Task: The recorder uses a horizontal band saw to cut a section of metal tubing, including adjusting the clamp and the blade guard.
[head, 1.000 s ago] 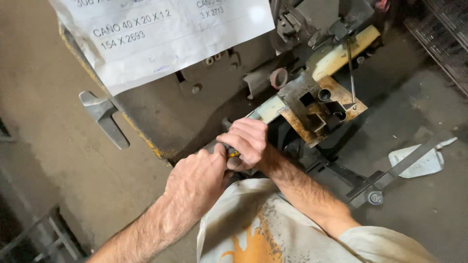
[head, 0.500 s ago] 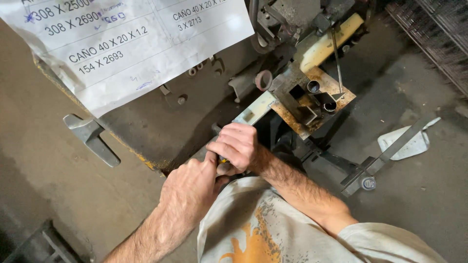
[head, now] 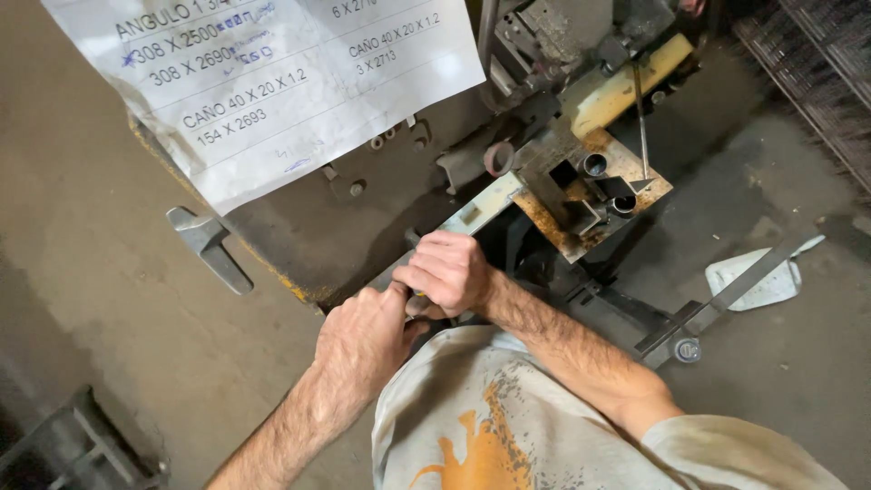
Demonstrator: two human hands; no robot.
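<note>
My right hand (head: 446,272) is closed over the near end of a flat grey metal bar (head: 483,203). The bar runs up and right into a rusty die block (head: 594,195) on a dark machine (head: 363,195). My left hand (head: 363,338) sits just below and left of the right hand. Its fingers are curled around the same end, and the two hands touch. A small patch of yellow shows between the hands; the rest of what they grip is hidden. The die block has round and square openings in its top.
A cream-yellow lever (head: 626,83) sticks out above the die block. A printed paper sheet (head: 272,82) hangs on the machine. A grey handle (head: 213,252) juts out at left. On the concrete floor lie a white scrap (head: 758,279) and a metal strip (head: 717,304). Wire mesh (head: 817,73) stands at top right.
Both hands keep their grip at the same spot on the bar. The view has shifted slightly, and more of the paper sheet shows.
</note>
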